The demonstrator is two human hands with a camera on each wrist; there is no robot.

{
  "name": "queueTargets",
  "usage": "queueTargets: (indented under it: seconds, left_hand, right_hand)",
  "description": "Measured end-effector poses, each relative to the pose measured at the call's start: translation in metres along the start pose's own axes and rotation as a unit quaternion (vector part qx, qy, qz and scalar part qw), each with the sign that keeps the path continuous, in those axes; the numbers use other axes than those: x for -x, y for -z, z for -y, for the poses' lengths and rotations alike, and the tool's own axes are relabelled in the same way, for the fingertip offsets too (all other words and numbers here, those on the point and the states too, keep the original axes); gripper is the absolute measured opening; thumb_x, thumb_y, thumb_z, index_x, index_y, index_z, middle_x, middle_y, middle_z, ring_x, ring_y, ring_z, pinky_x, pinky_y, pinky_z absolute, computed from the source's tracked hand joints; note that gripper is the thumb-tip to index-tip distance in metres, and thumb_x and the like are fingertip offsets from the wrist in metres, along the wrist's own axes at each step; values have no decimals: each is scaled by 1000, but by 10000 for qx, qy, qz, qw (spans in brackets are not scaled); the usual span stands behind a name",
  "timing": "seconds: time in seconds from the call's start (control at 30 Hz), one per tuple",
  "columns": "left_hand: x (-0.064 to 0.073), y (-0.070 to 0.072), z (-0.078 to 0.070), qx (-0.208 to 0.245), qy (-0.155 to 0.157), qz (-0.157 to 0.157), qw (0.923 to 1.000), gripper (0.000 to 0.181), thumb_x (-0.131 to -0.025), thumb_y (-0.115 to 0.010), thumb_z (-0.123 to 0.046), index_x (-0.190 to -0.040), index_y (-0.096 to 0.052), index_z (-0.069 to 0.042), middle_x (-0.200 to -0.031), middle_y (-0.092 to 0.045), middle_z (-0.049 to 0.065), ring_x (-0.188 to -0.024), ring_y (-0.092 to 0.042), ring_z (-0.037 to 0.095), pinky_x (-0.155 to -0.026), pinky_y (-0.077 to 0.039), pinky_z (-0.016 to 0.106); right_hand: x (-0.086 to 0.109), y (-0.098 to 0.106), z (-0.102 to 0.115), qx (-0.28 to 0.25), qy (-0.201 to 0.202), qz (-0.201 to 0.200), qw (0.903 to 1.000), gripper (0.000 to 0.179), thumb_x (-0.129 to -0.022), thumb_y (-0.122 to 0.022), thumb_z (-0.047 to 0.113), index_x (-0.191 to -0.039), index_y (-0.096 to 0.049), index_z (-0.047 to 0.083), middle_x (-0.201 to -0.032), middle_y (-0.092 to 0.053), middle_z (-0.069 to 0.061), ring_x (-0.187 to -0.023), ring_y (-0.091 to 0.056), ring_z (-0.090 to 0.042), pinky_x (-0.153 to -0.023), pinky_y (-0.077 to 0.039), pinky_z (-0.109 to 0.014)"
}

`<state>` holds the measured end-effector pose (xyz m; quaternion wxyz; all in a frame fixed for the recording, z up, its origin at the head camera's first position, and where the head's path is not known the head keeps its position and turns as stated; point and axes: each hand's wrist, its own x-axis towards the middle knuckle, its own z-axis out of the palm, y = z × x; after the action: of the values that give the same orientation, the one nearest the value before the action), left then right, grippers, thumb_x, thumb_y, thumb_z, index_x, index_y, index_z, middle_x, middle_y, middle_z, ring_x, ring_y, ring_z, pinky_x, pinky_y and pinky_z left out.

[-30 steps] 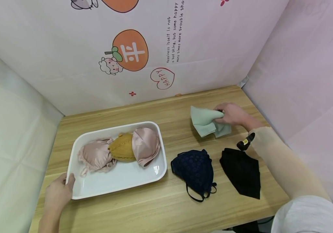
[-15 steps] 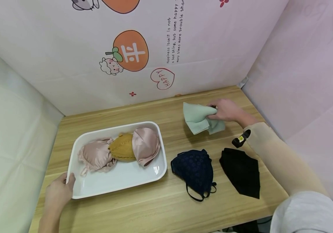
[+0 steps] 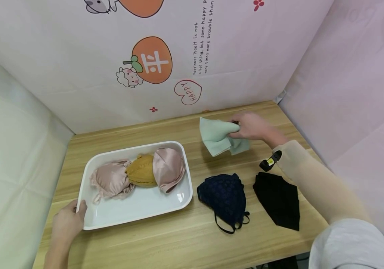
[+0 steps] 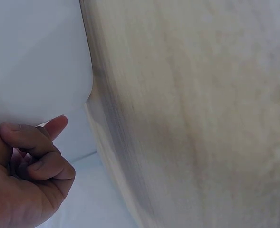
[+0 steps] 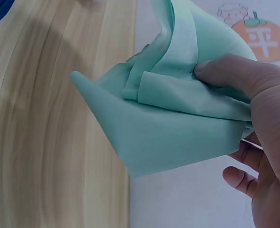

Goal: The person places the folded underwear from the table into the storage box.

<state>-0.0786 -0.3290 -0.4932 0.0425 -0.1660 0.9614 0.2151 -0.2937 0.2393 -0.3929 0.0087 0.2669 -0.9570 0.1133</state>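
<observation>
My right hand [image 3: 250, 126] pinches a folded mint-green undergarment [image 3: 213, 135] above the back right of the table; its loose layers hang below the fingers. In the right wrist view the thumb presses on the folds of this smooth undergarment [image 5: 178, 130]. At the left, my left hand [image 3: 67, 222] grips the near left corner of a white tray [image 3: 135, 215], thumb over the rim and fingers curled beneath, as the left wrist view shows. Inside the tray lie a frilled pink satin bra [image 3: 111, 179], a mustard-yellow bra [image 3: 141, 171] and a plain pink satin bra [image 3: 168, 168], side by side.
On the wooden table [image 3: 138, 243], right of the tray, lies a navy lace bra [image 3: 223, 196] with its straps toward the front. A black folded garment [image 3: 277, 200] lies further right, below the right forearm. Fabric walls [image 3: 239, 56] enclose the table at the back and sides.
My right hand has moved left toward the tray, carrying the mint-green undergarment. The left hand and the tray stay as they were.
</observation>
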Motion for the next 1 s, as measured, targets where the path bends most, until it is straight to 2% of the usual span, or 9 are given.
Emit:
queueTargets:
  seconds: [0.3,0.53,0.73,1.0]
  left_hand:
    - [1,1,-2,-46,-84,-96,9999,53,-99,-31,-34,-126,-51,7,-117,-58,32,-105,-53,54,-82,-43,58]
    - [3,1,-2,-50,-17,-6,10000,55,-99,-30,-36,-128,-49,7,-119,-57,32,-105,-52,54,-83,-42,58]
    - [5,1,-3,-51,-78,-147,9998,53,-99,-32,-34,-126,-51,7,-118,-57,33,-106,-51,55,-83,-42,59]
    - [4,0,-2,4,-139,-120,9998,51,-99,-33,-32,-123,-53,9,-108,-62,32,-91,-60,47,-71,-47,52]
  right_hand:
    - [-11,0,25,60,145,-36,9999,43,-74,-73,44,-108,-67,18,-94,-69,5,-73,-58,-12,-69,-47,-32]
    - [-16,1,41,-97,290,-58,9995,40,-74,-74,40,-105,-69,16,-88,-68,5,-70,-55,-12,-66,-44,-31]
    - [-20,1,54,-66,488,-145,9987,40,-74,-73,40,-104,-69,15,-88,-68,5,-69,-55,-12,-65,-45,-31]
    - [-28,0,75,20,589,-149,9982,43,-73,-74,42,-108,-69,17,-92,-69,6,-73,-58,-10,-68,-48,-31]
